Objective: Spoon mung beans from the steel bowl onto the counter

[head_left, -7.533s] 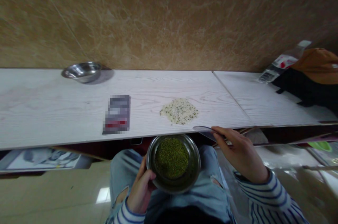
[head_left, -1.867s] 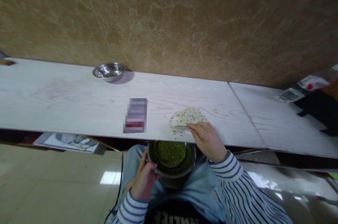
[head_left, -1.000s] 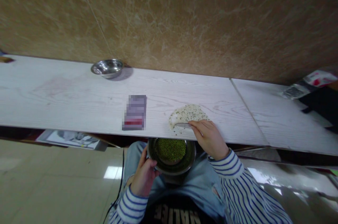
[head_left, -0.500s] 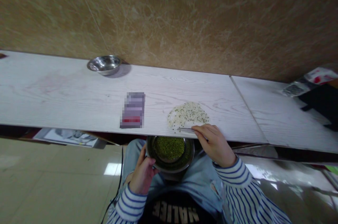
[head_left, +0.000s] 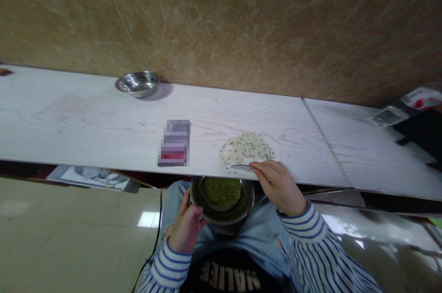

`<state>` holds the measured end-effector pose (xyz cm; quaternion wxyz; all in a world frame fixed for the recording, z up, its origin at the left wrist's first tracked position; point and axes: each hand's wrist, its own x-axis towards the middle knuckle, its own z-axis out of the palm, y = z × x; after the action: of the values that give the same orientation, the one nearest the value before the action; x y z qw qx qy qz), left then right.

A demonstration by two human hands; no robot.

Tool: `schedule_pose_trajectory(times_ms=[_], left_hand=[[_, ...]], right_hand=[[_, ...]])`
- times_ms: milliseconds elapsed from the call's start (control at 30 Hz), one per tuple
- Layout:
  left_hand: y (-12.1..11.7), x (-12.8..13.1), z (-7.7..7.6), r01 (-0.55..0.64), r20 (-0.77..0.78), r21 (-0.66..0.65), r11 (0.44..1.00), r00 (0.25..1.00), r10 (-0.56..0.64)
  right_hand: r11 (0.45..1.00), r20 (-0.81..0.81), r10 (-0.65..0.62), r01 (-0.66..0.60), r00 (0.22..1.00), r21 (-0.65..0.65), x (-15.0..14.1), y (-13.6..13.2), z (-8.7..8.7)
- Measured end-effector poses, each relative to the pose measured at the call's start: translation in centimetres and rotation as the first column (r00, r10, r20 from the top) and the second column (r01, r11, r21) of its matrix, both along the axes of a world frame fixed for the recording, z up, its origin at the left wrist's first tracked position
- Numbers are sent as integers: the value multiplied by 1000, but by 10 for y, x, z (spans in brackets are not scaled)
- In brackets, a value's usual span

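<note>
My left hand [head_left: 184, 228] grips the rim of a steel bowl [head_left: 247, 202] full of green mung beans [head_left: 221, 191], held on my lap just below the table edge. My right hand [head_left: 279, 185] is closed on a thin clear flat scraper [head_left: 241, 167], whose edge rests at the near side of a pile of white grains mixed with dark specks [head_left: 246, 148] on the white wooden table [head_left: 86, 127].
An empty steel bowl [head_left: 138, 83] stands at the back left by the brown tiled wall. A blurred card [head_left: 174, 143] lies left of the pile. A plastic bottle [head_left: 407, 106] and dark cloth [head_left: 419, 134] lie at the far right.
My right hand with the scraper went from beside the table edge onto the pile, drew back toward the edge, and now sits at the pile's near side. The bowl stays on my lap.
</note>
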<state>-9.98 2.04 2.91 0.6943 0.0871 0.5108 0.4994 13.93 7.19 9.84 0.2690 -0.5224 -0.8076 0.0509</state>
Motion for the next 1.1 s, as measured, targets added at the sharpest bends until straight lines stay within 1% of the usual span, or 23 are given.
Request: schedule_pose_trajectory(times_ms=[100,167,433,567,700,1100], left_hand=[[0,0,0,-5,1,-1,1000,1000,5],[-1,-1,2,-7,-1,-4,1000,1000,7],[-2,-2,8,-20,-2,2,1000,1000,20],[-2,-2,6,-9,12,5,1000,1000,9],[-1,-4,3,23,16,10,1000,1000,-24],[-2,-4,4,31,8,24,999,999,-32]], right_hand=[[999,-6,-47,47,999,24,0,5,-1],[998,-16,-52,52,999,31,-2,7,-2],[1000,-4,-12,12,1000,4,-9,7,2],[999,12,32,-31,999,-22,-8,5,5],[999,6,31,-31,1000,-19,-6,5,5],[997,-6,73,-74,997,-33,-9,4,3]])
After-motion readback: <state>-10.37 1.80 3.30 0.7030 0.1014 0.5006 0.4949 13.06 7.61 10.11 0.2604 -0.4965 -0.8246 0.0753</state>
